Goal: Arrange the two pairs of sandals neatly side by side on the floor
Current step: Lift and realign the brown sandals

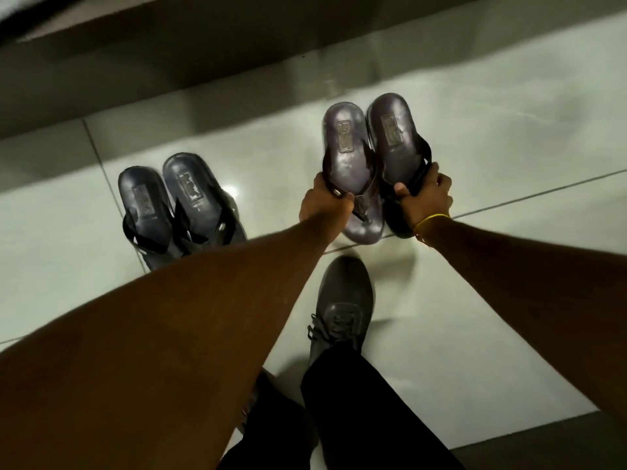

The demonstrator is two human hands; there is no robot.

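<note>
A dark blue pair of sandals [176,208] lies side by side on the pale tiled floor at the left, partly hidden by my left forearm. A brownish-purple pair sits to the right, heels pointing away from me. My left hand [322,205] grips the strap of the left brown sandal [349,164]. My right hand [424,198], with a yellow thread on the wrist, grips the strap of the right brown sandal [397,140]. The two brown sandals touch each other along their inner edges. Whether they rest on the floor or hang just above it, I cannot tell.
A grey step or wall base [169,79] runs along the far side of the floor. My dark laced shoe [342,307] and black trouser leg stand just below the brown pair. Tile joints cross the floor.
</note>
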